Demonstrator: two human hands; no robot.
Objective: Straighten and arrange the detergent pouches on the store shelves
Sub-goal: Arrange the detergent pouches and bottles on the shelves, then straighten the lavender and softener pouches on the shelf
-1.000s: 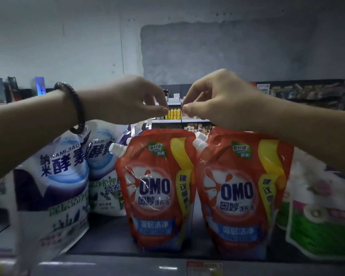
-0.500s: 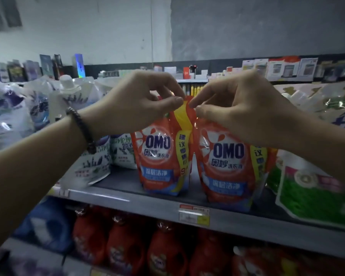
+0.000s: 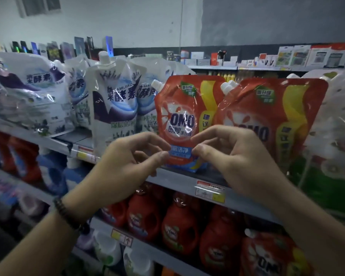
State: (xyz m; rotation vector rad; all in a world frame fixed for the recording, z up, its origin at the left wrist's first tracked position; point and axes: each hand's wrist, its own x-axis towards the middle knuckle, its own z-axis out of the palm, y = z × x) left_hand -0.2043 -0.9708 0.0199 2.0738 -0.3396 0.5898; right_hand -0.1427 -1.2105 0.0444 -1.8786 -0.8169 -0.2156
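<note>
While hovering before upright left OMO pouch (image 3: 184, 108), low down: left hand (image 3: 126, 168), right hand (image 3: 237, 164) equally close, half-curled, can't tell if pinching.

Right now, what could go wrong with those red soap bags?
The left red pouch stands near the shelf edge; a pull by the left hand or right hand could tip it off. The right red pouch overlaps it, so it might topple too.
</note>
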